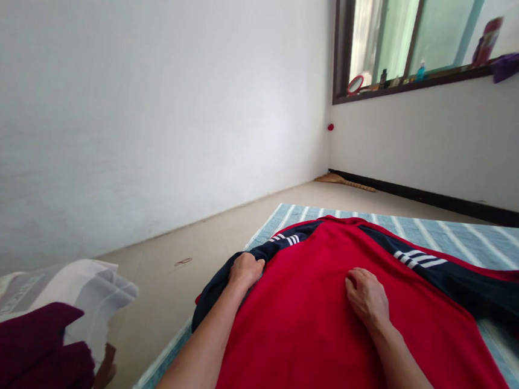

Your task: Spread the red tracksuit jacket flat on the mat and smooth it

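Note:
A red jacket point(303, 319) with navy sleeves and white stripes lies spread out, back side up, on a blue-and-white striped mat point(424, 232). My left hand point(244, 270) is closed on the navy left sleeve point(217, 288), beside the red body. The sleeve bends down along that side. Over the middle of the red back rests my right hand point(367, 296), its fingers loosely curled. The cloth around it is smooth, and I see nothing held in it. The other sleeve point(469, 291) stretches out to the right.
Maroon cloth point(23, 349) and a white-grey plastic bag point(82, 291) lie at lower left. A small loop point(183, 262) is on the floor. A broom point(346, 181) lies in the far corner. Small bottles and a round mirror point(355, 85) stand on the window sill.

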`<state>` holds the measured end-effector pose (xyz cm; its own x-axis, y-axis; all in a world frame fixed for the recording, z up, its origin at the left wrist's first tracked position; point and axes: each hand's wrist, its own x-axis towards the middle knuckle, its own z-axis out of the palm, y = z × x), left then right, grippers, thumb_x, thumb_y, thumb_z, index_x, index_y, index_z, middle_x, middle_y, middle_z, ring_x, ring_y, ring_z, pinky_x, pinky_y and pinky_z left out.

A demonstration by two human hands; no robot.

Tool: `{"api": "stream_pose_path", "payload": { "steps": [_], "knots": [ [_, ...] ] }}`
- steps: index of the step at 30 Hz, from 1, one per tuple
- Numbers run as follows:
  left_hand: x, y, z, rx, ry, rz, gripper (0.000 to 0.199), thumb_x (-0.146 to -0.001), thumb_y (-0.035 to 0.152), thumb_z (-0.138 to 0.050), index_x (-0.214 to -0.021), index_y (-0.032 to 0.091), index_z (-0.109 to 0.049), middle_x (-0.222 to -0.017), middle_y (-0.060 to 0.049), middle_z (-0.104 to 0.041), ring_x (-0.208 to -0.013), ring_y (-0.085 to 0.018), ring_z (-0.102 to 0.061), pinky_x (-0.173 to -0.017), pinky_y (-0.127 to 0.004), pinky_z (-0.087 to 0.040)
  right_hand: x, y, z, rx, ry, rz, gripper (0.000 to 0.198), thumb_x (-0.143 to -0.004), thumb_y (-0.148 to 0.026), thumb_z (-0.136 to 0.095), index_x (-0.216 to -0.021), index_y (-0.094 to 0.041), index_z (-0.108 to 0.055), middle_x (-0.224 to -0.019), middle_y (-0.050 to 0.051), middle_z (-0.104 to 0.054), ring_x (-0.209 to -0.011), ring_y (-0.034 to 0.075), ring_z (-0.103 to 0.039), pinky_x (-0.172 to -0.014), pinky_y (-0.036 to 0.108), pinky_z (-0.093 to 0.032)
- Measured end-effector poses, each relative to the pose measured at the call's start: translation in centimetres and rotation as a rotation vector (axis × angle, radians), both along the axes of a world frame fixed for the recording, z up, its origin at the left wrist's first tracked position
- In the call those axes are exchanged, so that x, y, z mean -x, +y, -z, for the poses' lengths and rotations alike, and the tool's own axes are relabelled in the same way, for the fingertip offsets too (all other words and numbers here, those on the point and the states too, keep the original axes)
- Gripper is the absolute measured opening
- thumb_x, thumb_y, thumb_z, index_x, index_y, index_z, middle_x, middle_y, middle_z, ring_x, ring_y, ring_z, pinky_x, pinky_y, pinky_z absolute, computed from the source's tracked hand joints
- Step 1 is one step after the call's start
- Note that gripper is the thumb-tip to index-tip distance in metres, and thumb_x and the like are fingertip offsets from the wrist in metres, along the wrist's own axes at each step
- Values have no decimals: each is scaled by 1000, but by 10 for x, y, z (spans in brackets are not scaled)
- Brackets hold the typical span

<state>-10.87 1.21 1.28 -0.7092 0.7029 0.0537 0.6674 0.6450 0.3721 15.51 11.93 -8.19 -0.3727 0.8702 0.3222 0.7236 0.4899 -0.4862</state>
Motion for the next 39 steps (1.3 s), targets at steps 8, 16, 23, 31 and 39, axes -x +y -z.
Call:
{"api": "stream_pose_path", "payload": {
  "steps": [8, 16, 23, 31, 39],
  "knots": [
    [2, 24, 28, -50, -257, -12, 24, -80, 33, -63, -66, 14, -65, -65, -6, -69, -57, -17, -63, -49, -24, -42, -1, 1, 7, -57, 0, 10, 22, -88, -21, -47, -92, -18, -69, -105, 9, -68, -98, 22, -60, -86, 30, -43],
    [25, 21, 28, -158, -115, 93, 30, -83, 14, -58, -113, 14, -63, -114, -12, -68, -111, -21, -60, -91, -26, -44, -1, 1, 4, -40, 5, 12, 22, -88, -21, -48, -94, -17, -69, -106, 9, -68, -98, 22, -61, -85, 31, -43],
    [30, 12, 37, -141, -87, 157, 25, -85, 19, -58, -109, 16, -64, -103, -12, -70, -106, -24, -62, -89, -29, -43, -1, 0, 3, -37, 9, 20, 20, -87, -21, -49, -93, -18, -69, -107, 8, -68, -98, 22, -60, -85, 30, -43],
    [33, 3, 26, -106, -328, 88, 26, -79, 30, -62, -99, 14, -62, -64, 1, -60, -53, -13, -55, -49, -23, -40, -1, 0, 0, -31, 6, 28, 21, -88, -22, -48, -90, -20, -69, -106, 7, -68, -98, 22, -60, -84, 29, -42],
    [37, -15, 29, -43, -377, 152, 12, -70, 24, -60, -62, 17, -55, -52, 4, -52, -50, -12, -47, -49, -23, -33, -2, 0, 0, -39, 18, 26, 21, -87, -22, -49, -89, -20, -70, -102, 7, -68, -95, 21, -60, -82, 30, -43]
  ]
}}
